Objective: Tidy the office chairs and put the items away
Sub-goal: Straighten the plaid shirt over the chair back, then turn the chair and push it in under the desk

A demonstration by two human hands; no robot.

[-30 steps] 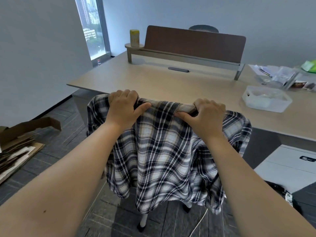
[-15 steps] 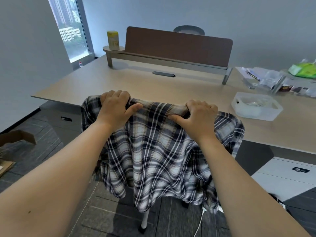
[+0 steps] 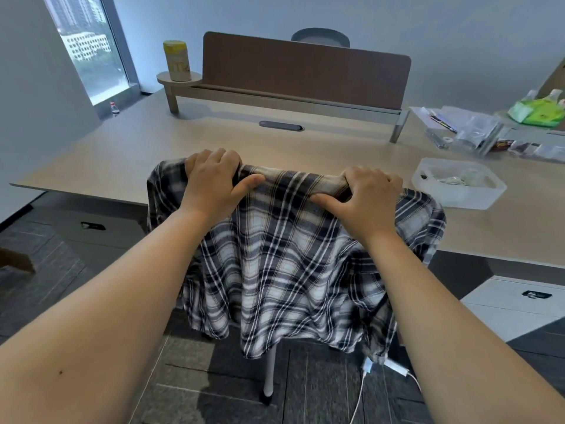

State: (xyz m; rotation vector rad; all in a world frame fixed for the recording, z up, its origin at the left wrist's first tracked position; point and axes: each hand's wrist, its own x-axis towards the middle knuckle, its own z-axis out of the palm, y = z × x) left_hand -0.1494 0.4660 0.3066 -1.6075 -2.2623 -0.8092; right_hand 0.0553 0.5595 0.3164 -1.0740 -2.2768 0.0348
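Note:
A black-and-white plaid shirt hangs over the back of an office chair, covering it; only a white chair leg shows below. My left hand grips the top edge of the chair back through the shirt, on the left. My right hand grips the same top edge on the right. The chair stands right at the front edge of a long beige desk.
On the desk: a clear plastic tub, loose bags and papers, a green packet, a yellow canister on a shelf beside a brown divider. Another chair stands behind. White drawer unit right; white cable on floor.
The chair with the shirt has rolled along the desk while both hands kept their grip; the view shifted, so the desk items moved left in frame and the cardboard at left left the view.

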